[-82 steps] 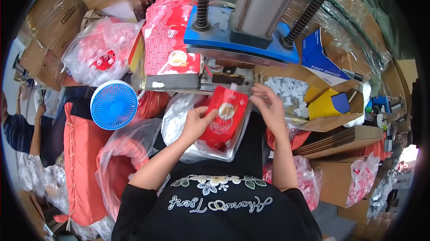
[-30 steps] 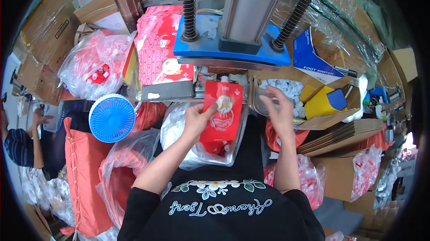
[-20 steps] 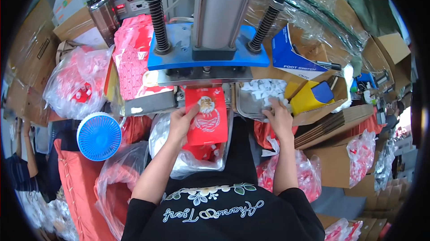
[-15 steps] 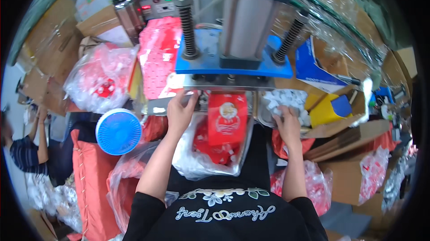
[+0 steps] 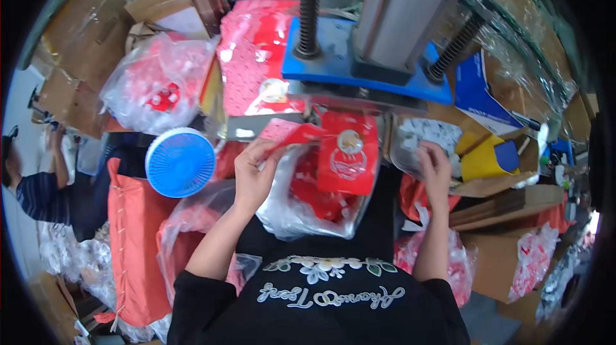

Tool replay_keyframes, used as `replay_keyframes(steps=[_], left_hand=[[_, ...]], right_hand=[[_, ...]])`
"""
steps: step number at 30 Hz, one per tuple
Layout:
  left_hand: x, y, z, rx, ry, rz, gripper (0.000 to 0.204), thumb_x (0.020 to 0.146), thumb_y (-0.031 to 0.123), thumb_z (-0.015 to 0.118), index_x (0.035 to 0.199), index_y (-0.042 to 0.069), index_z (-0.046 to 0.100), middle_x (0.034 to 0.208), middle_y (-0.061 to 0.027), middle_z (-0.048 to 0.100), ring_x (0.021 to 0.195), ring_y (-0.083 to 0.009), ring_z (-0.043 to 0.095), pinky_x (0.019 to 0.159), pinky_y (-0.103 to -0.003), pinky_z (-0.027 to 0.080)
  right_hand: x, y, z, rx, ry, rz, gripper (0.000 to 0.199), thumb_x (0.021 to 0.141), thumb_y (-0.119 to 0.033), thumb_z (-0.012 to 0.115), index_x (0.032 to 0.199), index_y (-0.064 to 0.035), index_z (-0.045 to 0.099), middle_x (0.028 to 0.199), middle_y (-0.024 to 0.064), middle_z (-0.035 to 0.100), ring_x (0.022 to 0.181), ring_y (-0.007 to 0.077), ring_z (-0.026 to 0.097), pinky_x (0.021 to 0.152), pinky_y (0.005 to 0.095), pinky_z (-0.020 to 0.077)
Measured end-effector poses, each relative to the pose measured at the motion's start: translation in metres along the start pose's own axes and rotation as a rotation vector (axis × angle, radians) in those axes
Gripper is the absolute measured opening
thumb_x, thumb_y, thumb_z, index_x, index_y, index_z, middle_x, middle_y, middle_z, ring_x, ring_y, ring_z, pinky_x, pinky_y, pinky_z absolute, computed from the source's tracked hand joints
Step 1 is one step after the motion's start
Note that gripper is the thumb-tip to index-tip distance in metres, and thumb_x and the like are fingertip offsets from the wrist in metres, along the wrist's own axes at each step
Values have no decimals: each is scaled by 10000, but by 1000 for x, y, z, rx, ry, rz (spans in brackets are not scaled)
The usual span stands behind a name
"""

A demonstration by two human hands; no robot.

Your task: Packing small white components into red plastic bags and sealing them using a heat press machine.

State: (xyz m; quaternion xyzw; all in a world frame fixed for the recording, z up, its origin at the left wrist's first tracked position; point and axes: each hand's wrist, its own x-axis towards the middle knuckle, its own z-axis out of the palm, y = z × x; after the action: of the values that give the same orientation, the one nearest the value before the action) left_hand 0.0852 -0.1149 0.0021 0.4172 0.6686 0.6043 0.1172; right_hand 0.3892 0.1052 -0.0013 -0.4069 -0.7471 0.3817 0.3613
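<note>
Under the press, left hand grips red pouch

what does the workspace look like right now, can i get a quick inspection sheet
surface: press bed under the blue press plate, mostly covered
job's things: red pouch hangs upright under the plate; clear bag of red pouches below it
clutter: blue fan, cardboard boxes, bagged red parts
grippers: left hand pinches a second red pouch; right hand reaches into a bag of white caps
cables: nothing seen
surroundings: another person at far left
</note>
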Motion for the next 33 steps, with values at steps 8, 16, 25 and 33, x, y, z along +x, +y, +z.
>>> replay_keyframes(steps=[8, 16, 25, 33], left_hand=[[-61, -21, 53, -219, -295, -240, 98, 848, 32, 723, 918, -37, 727, 831, -63, 677, 806, -108, 607, 718, -245, 470], [-49, -24, 70, -179, -344, -383, 222, 918, 177, 691, 939, -43, 716, 744, -8, 664, 664, -62, 561, 620, -248, 463], [6, -9, 102, -735, -123, -818, 274, 913, 176, 691, 983, -89, 694, 867, -131, 721, 704, -144, 683, 612, -266, 534], [49, -24, 54, -23, -229, -260, 379, 891, 219, 720, 1180, -16, 645, 927, -96, 723, 838, -137, 646, 749, -309, 515]], right_hand=[[-23, -96, 54, 261, -484, -8, 126, 862, -85, 703, 972, -24, 701, 988, 51, 701, 906, 108, 625, 799, 255, 475], [-15, -57, 78, 350, -370, -33, 345, 885, -117, 708, 1201, -12, 619, 1100, 81, 686, 1008, 145, 623, 828, 274, 496], [16, -10, 10, -615, -15, -321, 247, 872, -151, 656, 1077, -15, 677, 1069, 153, 656, 1015, 319, 609, 869, 378, 479], [9, 13, 31, -407, 64, -284, 159, 909, -81, 600, 1019, 15, 662, 951, 189, 630, 882, 379, 607, 799, 403, 477]])
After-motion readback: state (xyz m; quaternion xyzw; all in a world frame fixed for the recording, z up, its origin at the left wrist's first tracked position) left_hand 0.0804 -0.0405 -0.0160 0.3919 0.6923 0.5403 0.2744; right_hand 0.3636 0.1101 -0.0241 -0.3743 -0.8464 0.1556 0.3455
